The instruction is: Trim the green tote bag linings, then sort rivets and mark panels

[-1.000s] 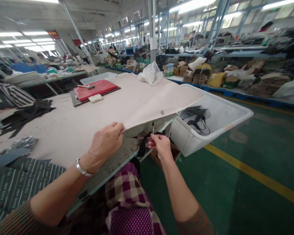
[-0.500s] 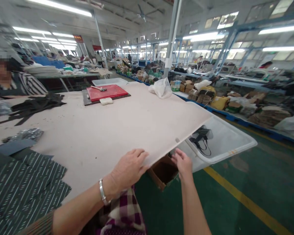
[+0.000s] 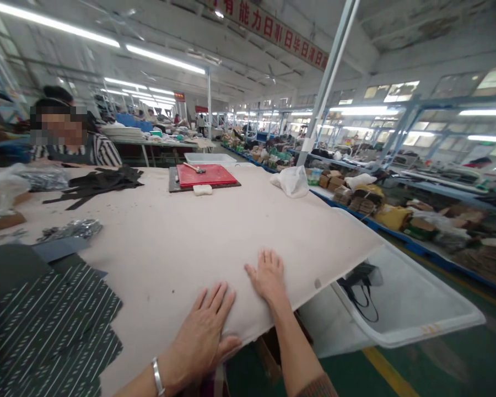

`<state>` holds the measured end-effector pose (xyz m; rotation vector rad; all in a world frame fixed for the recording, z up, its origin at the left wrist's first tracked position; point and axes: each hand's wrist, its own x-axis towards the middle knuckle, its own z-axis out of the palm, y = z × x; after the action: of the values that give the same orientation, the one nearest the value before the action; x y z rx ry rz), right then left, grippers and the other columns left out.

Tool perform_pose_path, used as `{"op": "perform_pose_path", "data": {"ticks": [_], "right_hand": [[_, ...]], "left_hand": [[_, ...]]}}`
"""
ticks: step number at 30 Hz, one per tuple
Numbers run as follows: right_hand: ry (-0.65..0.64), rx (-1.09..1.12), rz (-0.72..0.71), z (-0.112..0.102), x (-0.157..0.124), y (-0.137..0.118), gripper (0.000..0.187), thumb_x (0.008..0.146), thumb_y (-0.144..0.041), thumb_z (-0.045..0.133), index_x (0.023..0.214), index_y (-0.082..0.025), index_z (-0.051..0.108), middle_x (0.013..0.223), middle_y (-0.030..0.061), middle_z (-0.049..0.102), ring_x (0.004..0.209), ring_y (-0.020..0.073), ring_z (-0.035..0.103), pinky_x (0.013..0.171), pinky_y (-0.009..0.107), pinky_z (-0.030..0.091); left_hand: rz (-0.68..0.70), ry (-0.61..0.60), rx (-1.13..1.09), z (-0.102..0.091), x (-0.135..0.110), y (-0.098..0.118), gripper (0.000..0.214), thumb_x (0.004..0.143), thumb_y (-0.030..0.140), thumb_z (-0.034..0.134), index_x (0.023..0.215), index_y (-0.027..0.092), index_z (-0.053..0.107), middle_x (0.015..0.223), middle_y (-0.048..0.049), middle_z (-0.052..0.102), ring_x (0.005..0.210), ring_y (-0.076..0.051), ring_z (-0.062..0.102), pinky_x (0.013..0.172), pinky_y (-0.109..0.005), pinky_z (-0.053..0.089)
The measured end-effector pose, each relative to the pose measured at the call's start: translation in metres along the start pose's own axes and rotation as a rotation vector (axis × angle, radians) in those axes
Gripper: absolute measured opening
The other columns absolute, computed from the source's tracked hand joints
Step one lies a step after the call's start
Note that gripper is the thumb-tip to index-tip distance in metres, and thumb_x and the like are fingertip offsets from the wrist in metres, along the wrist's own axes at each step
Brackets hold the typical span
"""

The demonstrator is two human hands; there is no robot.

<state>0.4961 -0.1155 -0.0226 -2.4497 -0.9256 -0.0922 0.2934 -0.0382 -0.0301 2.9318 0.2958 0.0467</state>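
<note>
My left hand point(image 3: 204, 331) lies on the pale tabletop point(image 3: 182, 231) close to its front edge, fingers spread and holding nothing. Farther in and to the right, my right hand point(image 3: 268, 275) rests flat on the same surface, its fingers stretched forward and its palm down. A silver bracelet point(image 3: 157, 377) circles my left wrist. Dark striped fabric pieces point(image 3: 53, 331) lie to the left of my left hand. Below the table edge, partly hidden by my right forearm, is a cardboard box point(image 3: 268, 353).
A red board point(image 3: 206, 175) with a hammer point(image 3: 194, 167) on it sits at the far side. Black strips point(image 3: 103, 182) lie at left, near a seated co-worker point(image 3: 72, 138). A white plastic bag point(image 3: 291, 182) stands at back right. A white bin point(image 3: 421, 298) juts out at right.
My right hand has come up from below the table edge onto the tabletop. My left hand has flattened out from its curled hold near the edge. The view has turned left.
</note>
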Motion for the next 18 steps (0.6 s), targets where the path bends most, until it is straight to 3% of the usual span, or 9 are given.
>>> {"op": "perform_pose_path", "data": {"ticks": [5,9,11,13,16,18], "right_hand": [[-0.09,-0.141,-0.008,0.016,-0.005,0.009,0.072,0.092,-0.056,0.039,0.147,-0.008,0.04,0.156,0.0168,0.034,0.147,0.0348,0.019,0.118,0.051,0.003],[-0.079,-0.175,-0.012,0.017,-0.002,0.004,0.07,0.092,-0.052,0.04,0.144,-0.005,0.044,0.154,0.0196,0.038,0.145,0.0374,0.026,0.117,0.055,0.01],[-0.069,-0.164,-0.019,0.014,0.001,0.004,0.069,0.09,-0.052,0.043,0.141,-0.006,0.049,0.151,0.0188,0.042,0.143,0.0375,0.03,0.117,0.056,0.015],[-0.056,-0.13,-0.03,0.006,-0.002,0.007,0.066,0.089,-0.051,0.044,0.138,-0.009,0.052,0.147,0.0159,0.049,0.141,0.0333,0.037,0.117,0.051,0.023],[0.028,-0.056,-0.007,-0.012,-0.031,0.013,0.06,0.094,-0.049,0.038,0.138,-0.011,0.051,0.143,0.0163,0.053,0.136,0.028,0.046,0.111,0.044,0.039],[0.12,0.015,0.02,-0.022,-0.065,0.012,0.052,0.094,-0.052,0.048,0.135,-0.02,0.052,0.138,0.0128,0.057,0.125,0.0286,0.055,0.1,0.05,0.049]], "left_hand": [[-0.024,-0.015,-0.085,-0.005,0.0,-0.002,0.085,0.081,0.061,0.059,0.152,0.023,0.03,0.161,-0.0135,0.018,0.149,-0.032,0.015,0.12,-0.056,0.014],[-0.013,-0.089,-0.157,-0.014,0.003,-0.005,0.088,0.079,0.058,0.064,0.151,0.018,0.031,0.158,-0.0187,0.019,0.147,-0.035,0.017,0.118,-0.058,0.015],[0.021,-0.098,-0.186,-0.015,0.004,-0.01,0.08,0.082,0.054,0.063,0.149,0.017,0.038,0.156,-0.0205,0.024,0.145,-0.037,0.021,0.117,-0.059,0.019],[0.039,-0.069,-0.191,-0.014,0.001,-0.018,0.06,0.09,0.039,0.057,0.145,0.019,0.045,0.152,-0.0205,0.032,0.142,-0.036,0.03,0.114,-0.058,0.027],[0.007,-0.044,-0.144,-0.009,-0.018,-0.039,0.047,0.092,0.018,0.047,0.139,0.02,0.054,0.148,-0.0212,0.039,0.137,-0.036,0.039,0.109,-0.054,0.038],[-0.039,-0.009,-0.082,-0.009,-0.044,-0.058,0.047,0.089,0.01,0.047,0.133,0.021,0.059,0.148,-0.0197,0.041,0.136,-0.036,0.041,0.107,-0.053,0.041]]}}
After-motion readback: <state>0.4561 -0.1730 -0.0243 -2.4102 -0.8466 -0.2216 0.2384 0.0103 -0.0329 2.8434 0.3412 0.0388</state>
